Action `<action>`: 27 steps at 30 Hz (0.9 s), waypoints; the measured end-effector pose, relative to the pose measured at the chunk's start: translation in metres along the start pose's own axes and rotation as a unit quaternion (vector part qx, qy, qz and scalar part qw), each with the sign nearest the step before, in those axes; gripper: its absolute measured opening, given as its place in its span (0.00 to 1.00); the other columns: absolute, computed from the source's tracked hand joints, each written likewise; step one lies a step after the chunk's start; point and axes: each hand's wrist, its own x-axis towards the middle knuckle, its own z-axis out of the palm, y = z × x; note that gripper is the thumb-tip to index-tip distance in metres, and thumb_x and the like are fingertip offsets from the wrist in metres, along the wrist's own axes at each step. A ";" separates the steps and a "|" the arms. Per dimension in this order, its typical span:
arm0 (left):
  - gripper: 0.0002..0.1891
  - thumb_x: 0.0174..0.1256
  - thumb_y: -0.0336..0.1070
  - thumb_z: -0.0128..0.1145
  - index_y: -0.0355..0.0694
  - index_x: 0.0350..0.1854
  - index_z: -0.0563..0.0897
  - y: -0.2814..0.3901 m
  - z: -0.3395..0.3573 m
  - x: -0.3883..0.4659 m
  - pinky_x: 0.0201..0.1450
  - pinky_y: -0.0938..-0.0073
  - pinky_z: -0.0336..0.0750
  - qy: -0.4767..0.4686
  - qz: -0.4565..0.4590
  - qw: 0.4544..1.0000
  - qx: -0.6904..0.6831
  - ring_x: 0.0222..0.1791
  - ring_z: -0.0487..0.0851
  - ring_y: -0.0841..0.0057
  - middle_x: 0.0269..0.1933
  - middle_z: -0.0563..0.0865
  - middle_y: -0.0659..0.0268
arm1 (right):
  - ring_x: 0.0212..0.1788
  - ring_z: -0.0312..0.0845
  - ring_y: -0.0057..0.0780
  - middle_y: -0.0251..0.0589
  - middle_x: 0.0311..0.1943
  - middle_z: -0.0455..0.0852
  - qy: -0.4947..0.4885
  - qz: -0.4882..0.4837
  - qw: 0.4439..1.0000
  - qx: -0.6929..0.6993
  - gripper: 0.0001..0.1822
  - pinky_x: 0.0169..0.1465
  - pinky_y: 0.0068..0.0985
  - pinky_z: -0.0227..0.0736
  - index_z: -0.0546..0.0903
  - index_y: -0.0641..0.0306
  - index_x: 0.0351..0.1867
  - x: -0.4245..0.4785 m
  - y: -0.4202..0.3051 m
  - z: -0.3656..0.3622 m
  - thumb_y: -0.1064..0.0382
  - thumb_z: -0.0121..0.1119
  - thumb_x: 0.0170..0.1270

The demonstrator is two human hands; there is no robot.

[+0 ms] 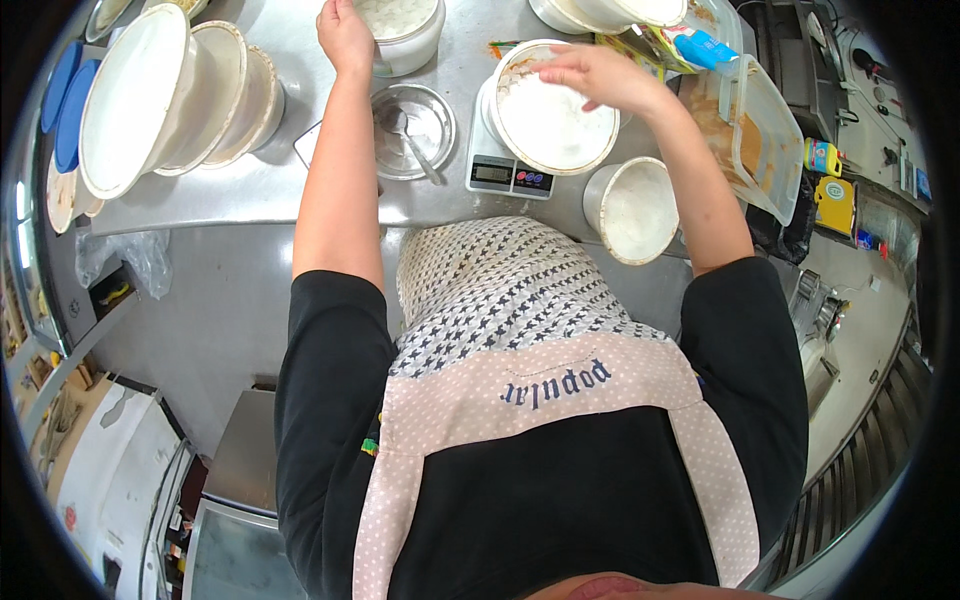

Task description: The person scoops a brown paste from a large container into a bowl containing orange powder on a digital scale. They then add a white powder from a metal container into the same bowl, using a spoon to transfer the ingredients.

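Note:
My left hand [346,36] is at the top edge of the view, curled against the near-left rim of a white plastic tub [409,56] with white chunks inside. My right hand [592,73] hovers over another white tub [559,112], fingers spread and holding nothing. That second tub has a brown-stained rim and pale contents, and it sits on a digital kitchen scale [512,176] with a small display. Between the two tubs a shallow stainless steel bowl [390,150] holds a metal spoon [412,146]. An uncovered white tub [637,214] tilts near the table edge below my right forearm.
Stacked white tubs [135,105] lean at the left beside blue lids [75,112]. At the right are a clear plastic bin [772,142] with brown residue and a blue-and-white packet [701,49]. The steel table's front edge [195,225] runs before me.

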 end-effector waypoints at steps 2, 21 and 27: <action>0.15 0.69 0.38 0.45 0.33 0.47 0.79 -0.006 0.002 0.004 0.47 0.76 0.72 -0.008 0.008 0.999 -0.038 0.40 0.79 0.77 0.42 0.83 0.61 | 0.34 0.79 0.24 0.41 0.46 0.82 0.039 -0.024 0.998 -0.039 0.19 0.35 0.19 0.78 0.79 0.56 0.52 0.018 -0.006 -0.012 0.52 0.54 0.64; 0.19 0.67 0.43 0.45 0.29 0.41 0.79 0.007 0.006 -0.009 0.46 0.66 0.70 0.035 0.070 0.997 0.008 0.39 0.79 0.60 0.37 0.82 0.48 | 0.58 0.71 0.40 0.51 0.54 0.76 -0.028 -0.226 0.943 -0.244 0.23 0.60 0.35 0.63 0.78 0.61 0.52 0.231 -0.095 0.058 0.52 0.51 0.58; 0.19 0.67 0.43 0.44 0.29 0.42 0.79 0.012 0.008 -0.010 0.47 0.66 0.70 0.021 0.066 0.998 -0.007 0.40 0.79 0.61 0.39 0.82 0.49 | 0.47 0.78 0.42 0.50 0.42 0.83 0.022 -0.249 0.926 -0.281 0.19 0.53 0.35 0.69 0.83 0.63 0.40 0.249 -0.064 0.065 0.53 0.53 0.55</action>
